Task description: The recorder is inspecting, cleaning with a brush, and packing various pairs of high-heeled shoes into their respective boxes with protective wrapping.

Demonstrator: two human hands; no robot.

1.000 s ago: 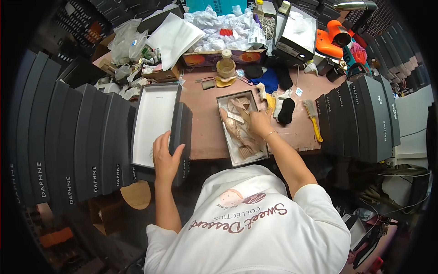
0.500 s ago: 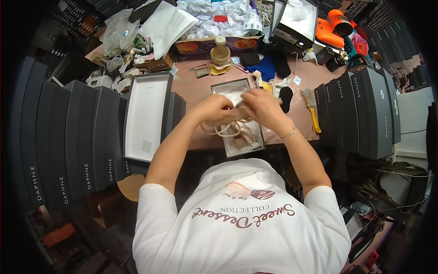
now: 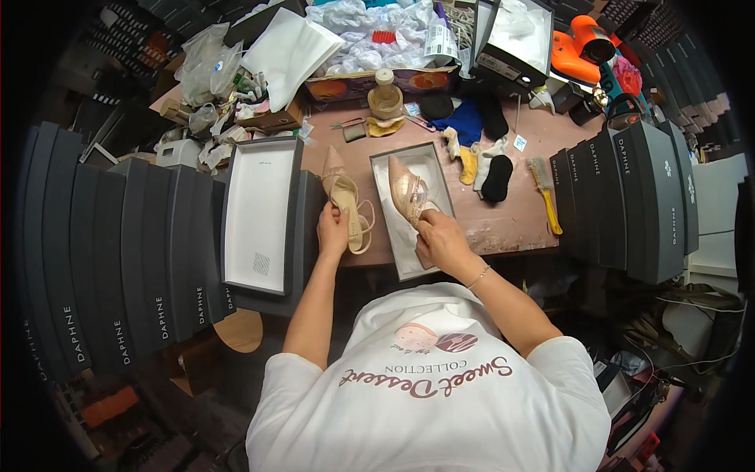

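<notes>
**Both hands on shoes**

Head view: I see left hand (image 3: 333, 230) gripping a beige slingback shoe (image 3: 347, 206) on the worktop (image 3: 503, 224), 9 o'clock of the open shoebox (image 3: 393, 236). Right hand (image 3: 440, 240) clamps the second shoe (image 3: 409, 193) inside that box. Box lid (image 3: 259, 214) further left.

A shoe packing workshop or stockroom: rows of dark shoe boxes (image 3: 134, 259) stand stacked on both sides of a cluttered brown table (image 3: 503, 224), which bears an open box (image 3: 409, 206), tissue paper (image 3: 370, 35), a brush (image 3: 544, 193) and an orange heat gun (image 3: 586, 47).
</notes>
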